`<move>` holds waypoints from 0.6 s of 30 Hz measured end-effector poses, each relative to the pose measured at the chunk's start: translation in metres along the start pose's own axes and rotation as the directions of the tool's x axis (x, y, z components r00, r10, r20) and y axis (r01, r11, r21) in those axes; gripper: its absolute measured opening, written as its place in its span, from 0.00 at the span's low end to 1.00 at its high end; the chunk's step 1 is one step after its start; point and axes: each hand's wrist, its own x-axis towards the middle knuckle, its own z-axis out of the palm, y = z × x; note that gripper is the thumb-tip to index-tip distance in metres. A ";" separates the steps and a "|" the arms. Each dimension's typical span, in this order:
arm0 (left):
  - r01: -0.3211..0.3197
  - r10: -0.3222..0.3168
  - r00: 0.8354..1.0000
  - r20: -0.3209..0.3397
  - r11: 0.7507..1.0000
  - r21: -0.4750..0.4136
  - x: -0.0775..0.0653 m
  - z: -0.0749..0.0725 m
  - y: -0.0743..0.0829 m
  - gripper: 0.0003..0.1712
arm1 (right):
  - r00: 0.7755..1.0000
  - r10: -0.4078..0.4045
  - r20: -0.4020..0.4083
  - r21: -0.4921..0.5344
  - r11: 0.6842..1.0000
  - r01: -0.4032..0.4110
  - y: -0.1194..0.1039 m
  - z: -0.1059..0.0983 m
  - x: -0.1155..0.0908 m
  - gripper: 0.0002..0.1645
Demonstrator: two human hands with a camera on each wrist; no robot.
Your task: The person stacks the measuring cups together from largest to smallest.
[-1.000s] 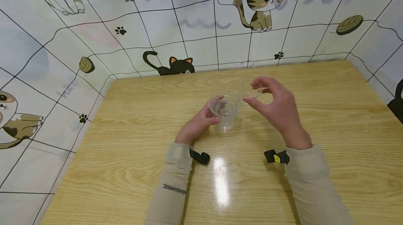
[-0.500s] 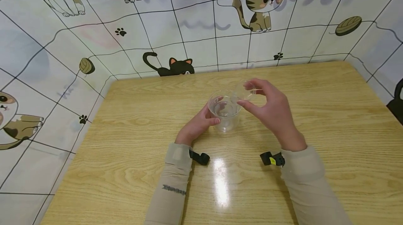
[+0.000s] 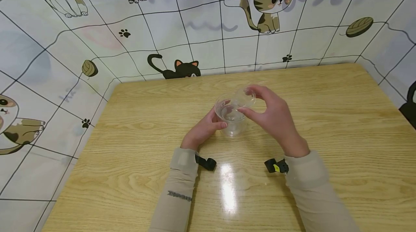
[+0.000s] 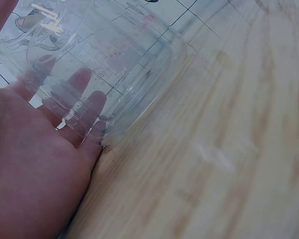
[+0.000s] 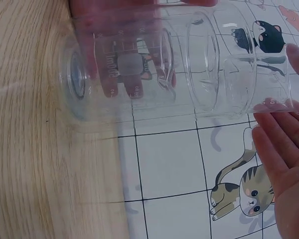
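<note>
A large clear measuring beaker (image 3: 234, 130) stands on the table, with a smaller beaker (image 5: 132, 62) bearing printed graduations visible inside it. My left hand (image 3: 205, 128) grips its left side, thumb in front; through the clear wall the fingers (image 4: 92, 107) show behind. My right hand (image 3: 272, 114) pinches a small clear beaker (image 3: 246, 96) between thumb and fingertips. This small beaker overlaps the large one's mouth in the head view. In the right wrist view, it lines up with the large beaker's mouth, and the fingers (image 5: 276, 132) lie along its side.
The wooden table (image 3: 130, 174) spreads out around both hands. Behind and beside it hangs a white cloth (image 3: 208, 30) with a cat and grid print. Black wrist cameras sit at both sleeves.
My right hand has moved left and slightly down with the small beaker, bringing it over the large beaker's mouth. The left hand and large beaker have stayed in place.
</note>
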 end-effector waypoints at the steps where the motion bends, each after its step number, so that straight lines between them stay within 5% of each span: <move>1: 0.000 0.000 1.000 0.000 1.000 -0.001 0.000 0.000 0.000 0.44 | 1.000 0.007 0.008 0.000 1.000 -0.007 0.000 0.001 0.000 0.34; 18: 0.050 -0.050 0.999 -0.014 0.998 0.024 -0.003 0.001 0.002 0.46 | 0.997 0.008 0.074 -0.057 0.998 -0.004 0.001 0.009 -0.002 0.36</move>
